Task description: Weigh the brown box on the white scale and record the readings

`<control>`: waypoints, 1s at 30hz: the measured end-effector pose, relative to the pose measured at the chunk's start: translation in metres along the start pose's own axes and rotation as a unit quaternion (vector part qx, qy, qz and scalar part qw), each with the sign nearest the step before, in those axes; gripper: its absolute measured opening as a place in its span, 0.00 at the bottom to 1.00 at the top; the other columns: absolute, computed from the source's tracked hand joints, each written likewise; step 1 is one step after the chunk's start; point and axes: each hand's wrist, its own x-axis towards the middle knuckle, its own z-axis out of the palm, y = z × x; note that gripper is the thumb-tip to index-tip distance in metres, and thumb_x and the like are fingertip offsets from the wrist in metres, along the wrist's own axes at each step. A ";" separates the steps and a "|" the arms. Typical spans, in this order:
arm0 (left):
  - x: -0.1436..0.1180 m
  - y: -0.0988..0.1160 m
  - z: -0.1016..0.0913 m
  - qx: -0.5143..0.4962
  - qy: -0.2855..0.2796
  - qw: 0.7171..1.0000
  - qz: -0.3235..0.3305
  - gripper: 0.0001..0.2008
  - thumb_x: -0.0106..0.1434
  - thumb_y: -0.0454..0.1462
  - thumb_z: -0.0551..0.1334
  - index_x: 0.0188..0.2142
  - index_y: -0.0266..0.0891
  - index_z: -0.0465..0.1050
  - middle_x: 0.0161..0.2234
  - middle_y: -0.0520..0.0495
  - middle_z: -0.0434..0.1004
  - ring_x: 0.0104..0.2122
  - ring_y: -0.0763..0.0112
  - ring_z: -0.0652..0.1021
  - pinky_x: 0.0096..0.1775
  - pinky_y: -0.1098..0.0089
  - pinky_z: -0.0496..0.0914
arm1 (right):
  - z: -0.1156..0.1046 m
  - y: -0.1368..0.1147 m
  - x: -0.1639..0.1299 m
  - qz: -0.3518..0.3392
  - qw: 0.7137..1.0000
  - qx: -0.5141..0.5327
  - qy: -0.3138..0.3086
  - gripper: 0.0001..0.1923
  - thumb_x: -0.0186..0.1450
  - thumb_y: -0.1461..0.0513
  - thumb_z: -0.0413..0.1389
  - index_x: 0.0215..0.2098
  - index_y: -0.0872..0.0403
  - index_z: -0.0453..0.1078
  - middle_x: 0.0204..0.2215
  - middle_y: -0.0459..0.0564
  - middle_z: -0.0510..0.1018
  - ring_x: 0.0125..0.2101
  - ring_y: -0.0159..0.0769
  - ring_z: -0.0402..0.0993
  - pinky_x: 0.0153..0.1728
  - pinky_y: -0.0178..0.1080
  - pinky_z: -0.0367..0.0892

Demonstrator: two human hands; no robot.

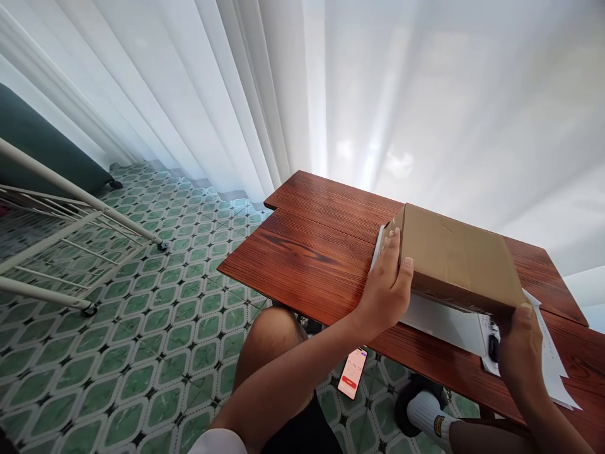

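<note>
A brown cardboard box [456,258] lies on a reddish wooden table [312,252], resting on white sheets of paper [444,325]. My left hand [388,284] presses flat against the box's left end, thumb on its near edge. My right hand [520,350] grips the box's near right corner, with the thumb on top. A small black object [493,347] shows by my right hand's fingers; I cannot tell what it is.
A phone [352,373] with a lit screen lies on the green patterned tile floor [155,328] under the table's near edge. A white metal rack [61,233] stands at the left. White curtains [378,94] hang behind the table. My knee [271,343] is below.
</note>
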 end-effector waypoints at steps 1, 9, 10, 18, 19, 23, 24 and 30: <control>0.001 0.001 -0.004 -0.001 0.011 1.000 0.003 0.30 0.74 0.42 0.46 0.72 0.41 0.47 0.73 0.51 0.43 0.72 0.65 0.48 0.72 0.58 0.45 | 0.003 -0.006 0.000 0.006 1.000 0.004 -0.005 0.34 0.68 0.36 0.41 0.59 0.47 0.69 0.57 0.60 0.72 0.59 0.62 0.66 0.60 0.61 0.61; 0.015 0.006 -0.051 -0.006 0.121 0.992 0.038 0.27 0.72 0.39 0.48 0.69 0.40 0.57 0.70 0.50 0.56 0.70 0.66 0.57 0.71 0.63 0.52 | 0.045 -0.053 -0.001 -0.035 0.991 0.106 -0.070 0.33 0.69 0.39 0.47 0.63 0.48 0.65 0.60 0.55 0.70 0.59 0.52 0.68 0.60 0.57 0.65; 0.017 0.006 -0.058 -0.004 0.136 0.990 0.045 0.27 0.72 0.39 0.48 0.69 0.40 0.57 0.70 0.51 0.57 0.70 0.66 0.58 0.70 0.63 0.53 | 0.052 -0.059 -0.001 -0.044 0.990 0.109 -0.083 0.33 0.70 0.39 0.46 0.64 0.49 0.64 0.61 0.55 0.70 0.59 0.51 0.67 0.60 0.58 0.65; 0.029 0.002 -0.110 0.025 0.234 0.970 0.056 0.25 0.71 0.37 0.47 0.65 0.39 0.65 0.66 0.49 0.64 0.68 0.65 0.61 0.69 0.63 0.56 | 0.112 -0.092 -0.010 -0.054 0.973 0.153 -0.164 0.32 0.70 0.40 0.47 0.63 0.50 0.66 0.59 0.54 0.71 0.58 0.48 0.69 0.57 0.54 0.69; 0.031 0.001 -0.115 0.033 0.247 0.967 0.056 0.25 0.71 0.37 0.47 0.64 0.39 0.65 0.66 0.49 0.65 0.68 0.65 0.62 0.68 0.63 0.56 | 0.120 -0.095 -0.012 -0.054 0.969 0.163 -0.176 0.32 0.70 0.40 0.47 0.63 0.50 0.66 0.58 0.54 0.72 0.57 0.47 0.69 0.57 0.53 0.69; 0.039 -0.006 -0.137 0.064 0.294 0.953 0.034 0.25 0.69 0.36 0.48 0.63 0.38 0.67 0.64 0.48 0.68 0.66 0.63 0.65 0.66 0.64 0.61 | 0.146 -0.103 -0.019 -0.039 0.959 0.180 -0.215 0.33 0.70 0.40 0.48 0.62 0.50 0.66 0.57 0.54 0.74 0.56 0.47 0.70 0.55 0.51 0.71; 0.040 -0.008 -0.141 0.069 0.303 0.950 0.020 0.25 0.69 0.35 0.48 0.63 0.37 0.68 0.63 0.48 0.69 0.65 0.62 0.66 0.65 0.64 0.62 | 0.151 -0.104 -0.021 -0.037 0.958 0.179 -0.221 0.33 0.70 0.40 0.48 0.62 0.50 0.66 0.57 0.54 0.74 0.56 0.46 0.70 0.55 0.51 0.71; 0.043 -0.018 -0.158 0.098 0.326 0.940 -0.024 0.26 0.68 0.35 0.48 0.63 0.34 0.68 0.63 0.45 0.69 0.65 0.58 0.67 0.67 0.59 0.58 | 0.173 -0.106 -0.029 -0.018 0.951 0.181 -0.249 0.33 0.69 0.38 0.48 0.61 0.49 0.67 0.58 0.53 0.73 0.55 0.45 0.70 0.54 0.48 0.70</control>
